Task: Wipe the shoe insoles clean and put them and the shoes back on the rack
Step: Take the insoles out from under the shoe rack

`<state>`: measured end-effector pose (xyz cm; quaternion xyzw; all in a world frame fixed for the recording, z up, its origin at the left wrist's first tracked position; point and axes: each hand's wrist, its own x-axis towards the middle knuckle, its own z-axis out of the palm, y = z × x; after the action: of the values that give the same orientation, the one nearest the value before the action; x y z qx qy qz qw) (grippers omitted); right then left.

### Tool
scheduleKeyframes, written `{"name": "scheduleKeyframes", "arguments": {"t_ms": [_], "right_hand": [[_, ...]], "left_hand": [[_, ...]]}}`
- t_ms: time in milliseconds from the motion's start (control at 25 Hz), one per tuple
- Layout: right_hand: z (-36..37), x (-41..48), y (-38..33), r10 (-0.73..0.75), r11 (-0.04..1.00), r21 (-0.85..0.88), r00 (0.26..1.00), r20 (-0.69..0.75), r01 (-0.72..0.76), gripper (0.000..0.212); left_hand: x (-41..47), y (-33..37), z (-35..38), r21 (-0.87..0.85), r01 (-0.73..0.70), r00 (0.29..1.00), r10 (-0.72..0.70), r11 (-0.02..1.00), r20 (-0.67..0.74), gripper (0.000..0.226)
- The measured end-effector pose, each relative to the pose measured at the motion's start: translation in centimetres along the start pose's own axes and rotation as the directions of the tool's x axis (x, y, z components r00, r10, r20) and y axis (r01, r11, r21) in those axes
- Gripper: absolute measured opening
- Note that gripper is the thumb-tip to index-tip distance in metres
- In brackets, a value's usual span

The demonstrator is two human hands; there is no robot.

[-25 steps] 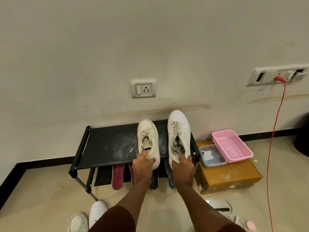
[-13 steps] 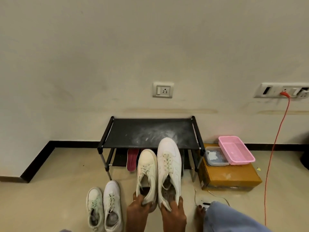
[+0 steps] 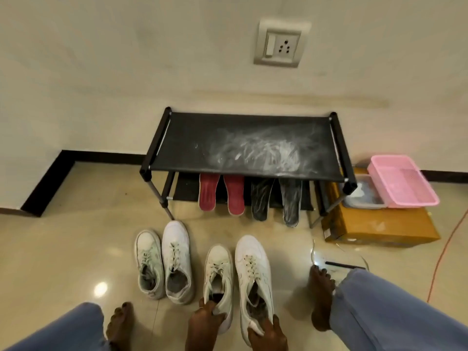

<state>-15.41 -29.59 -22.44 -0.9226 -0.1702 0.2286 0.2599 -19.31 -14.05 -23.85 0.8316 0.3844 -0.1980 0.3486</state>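
A loose pair of shoes (image 3: 164, 264) stood on the floor at the near left, toes toward the rack (image 3: 338, 145), with neither hand on it. Just right of that pair, the left hand (image 3: 205, 323) gripped the heel collar of the cream shoe (image 3: 219, 272), with the fingers curled into its opening. Beside it, the right hand (image 3: 268, 334) gripped the heel of the white shoe (image 3: 253, 264), with the fingers wrapped round the back edge. The two held shoes lay side by side, nearly touching, long axes running near to far and toes toward the rack. They appeared to be at floor level, but sole contact could not be confirmed.

The insoles lay on the lower shelf (image 3: 184, 191), far of both hands. Their long axes also ran near to far, and their near ends overhung the shelf's front edge. The red insoles (image 3: 209, 193) lay straight ahead of the left hand. The dark insoles (image 3: 290, 201) lay ahead and slightly right of the right hand. On this layout, each hand would need to release its shoe before reaching forward, and the held shoes themselves occupied the direct path. The top shelf (image 3: 192, 138) carried white dust smears and no shoes.

Further right, a bare right foot (image 3: 320, 297) rested on the floor. Beyond it, a cardboard box (image 3: 379, 226) just beside the rack bore a clear container (image 3: 364, 197) and a pink basket (image 3: 402, 183). An orange cable (image 3: 444, 252) ran along the right edge.
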Motion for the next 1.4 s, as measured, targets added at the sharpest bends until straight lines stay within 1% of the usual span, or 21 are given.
{"name": "scheduleKeyframes", "arguments": {"t_ms": [40, 80, 120, 160, 240, 280, 360, 400, 480, 520, 600, 680, 800, 880, 920, 1040, 1120, 1200, 1320, 1360, 1400], "right_hand": [[1.2, 1.0, 0.5, 0.066, 0.996, 0.057, 0.998, 0.009, -0.067, 0.038], [3.2, 2.4, 1.4, 0.122, 0.988, 0.099, 0.992, -0.038, -0.118, 0.042], [4.4, 3.5, 2.0, 0.222, 0.969, 0.126, 0.973, -0.059, -0.214, 0.041], [5.1, 4.6, 2.3, 0.287, 0.952, 0.126, 0.957, -0.047, -0.279, 0.038], [6.3, 6.9, 2.6, 0.337, 0.923, 0.224, 0.937, -0.086, -0.312, 0.042], [6.5, 8.0, 2.5, 0.353, 0.908, 0.272, 0.932, -0.081, -0.32, 0.042], [7.1, 10.4, 2.2, 0.345, 0.902, 0.311, 0.934, -0.095, -0.301, 0.039], [7.1, 11.6, 1.9, 0.344, 0.905, 0.293, 0.936, -0.073, -0.309, 0.039], [7.5, 14.1, 1.7, 0.363, 0.914, 0.204, 0.931, -0.035, -0.349, 0.043], [7.9, 15.2, 2.0, 0.385, 0.91, 0.171, 0.923, -0.018, -0.377, 0.046], [8.5, 16.9, 2.2, 0.451, 0.881, 0.121, 0.889, 0.076, -0.458, 0.047], [8.9, 18.0, 2.2, 0.482, 0.869, 0.057, 0.867, 0.125, -0.492, 0.043], [8.9, 18.1, 2.1, 0.505, 0.861, -0.024, 0.848, 0.16, -0.508, 0.033], [8.4, 17.6, 1.8, 0.507, 0.86, -0.038, 0.846, 0.166, -0.508, 0.032], [7.8, 17.4, 1.3, 0.518, 0.853, -0.017, 0.841, 0.155, -0.522, 0.031], [5.2, 17.2, -1.2, 0.544, 0.835, 0.062, 0.837, 0.054, -0.547, 0.029], [3.2, 17.9, -3.2, 0.541, 0.831, 0.167, 0.84, -0.027, -0.53, 0.028], [1.4, 19.6, -4.7, 0.518, 0.832, 0.276, 0.852, -0.074, -0.482, 0.028], [-0.6, 23.3, -6.2, 0.516, 0.797, 0.415, 0.852, -0.09, -0.439, 0.038], [-1.1, 24.6, -6.7, 0.535, 0.772, 0.451, 0.841, -0.082, -0.447, 0.042], [-1.2, 25.9, -6.9, 0.556, 0.748, 0.479, 0.828, -0.071, -0.461, 0.046]], "left_hand": [[1.5, -0.6, 0.5, 0.017, 0.005, 1.0, -0.005, 1.0, -0.008, 0.046], [2.6, -0.8, 0.9, 0.063, 0.025, 1.0, -0.026, 0.998, 0.016, 0.045], [3.8, -1.2, 1.4, 0.09, 0.016, 1.0, -0.018, 0.996, 0.018, 0.041], [4.6, -1.0, 1.2, 0.087, 0.033, 0.999, -0.035, 0.996, 0.02, 0.038], [6.7, -1.0, 1.8, 0.034, -0.002, 1.0, 0.003, 0.999, -0.024, 0.035], [7.8, -1.1, 2.2, 0.012, -0.018, 0.998, 0.019, 1.0, -0.062, 0.034], [9.9, -0.9, 2.6, -0.008, -0.016, 0.997, 0.015, 1.0, -0.08, 0.032], [10.9, -0.8, 2.9, 0.002, -0.011, 0.996, 0.011, 1.0, -0.084, 0.031], [12.9, -0.5, 3.6, 0.041, -0.024, 0.995, 0.028, 0.999, -0.097, 0.033], [13.7, -0.3, 3.9, 0.049, -0.046, 0.993, 0.051, 0.998, -0.11, 0.035], [14.8, 0.2, 4.4, 0.077, -0.051, 0.992, 0.059, 0.996, -0.111, 0.039], [15.5, 0.1, 5.1, 0.15, -0.029, 0.995, 0.042, 0.988, -0.089, 0.04], [15.2, 0.1, 5.2, 0.172, 0.005, 0.998, 0.005, 0.985, -0.056, 0.039], [14.6, 0.5, 4.5, 0.205, 0.001, 0.998, 0.012, 0.979, -0.061, 0.044], [14.3, 0.9, 3.8, 0.231, 0.003, 0.996, 0.017, 0.973, -0.087, 0.047], [13.2, 2.8, 0.5, 0.287, 0.016, 0.972, 0.052, 0.958, -0.227, 0.055], [13.1, 4.5, -2.3, 0.232, 0.026, 0.949, 0.049, 0.972, -0.31, 0.057], [13.9, 6.5, -5.1, 0.154, 0.001, 0.927, 0.057, 0.988, -0.371, 0.052], [16.4, 9.3, -8.6, -0.045, -0.049, 0.885, 0.022, 0.998, -0.466, 0.046], [17.4, 10.0, -9.4, -0.116, -0.053, 0.871, -0.011, 0.992, -0.492, 0.046], [18.6, 10.6, -10.0, -0.18, -0.035, 0.871, -0.058, 0.983, -0.488, 0.045]]}}
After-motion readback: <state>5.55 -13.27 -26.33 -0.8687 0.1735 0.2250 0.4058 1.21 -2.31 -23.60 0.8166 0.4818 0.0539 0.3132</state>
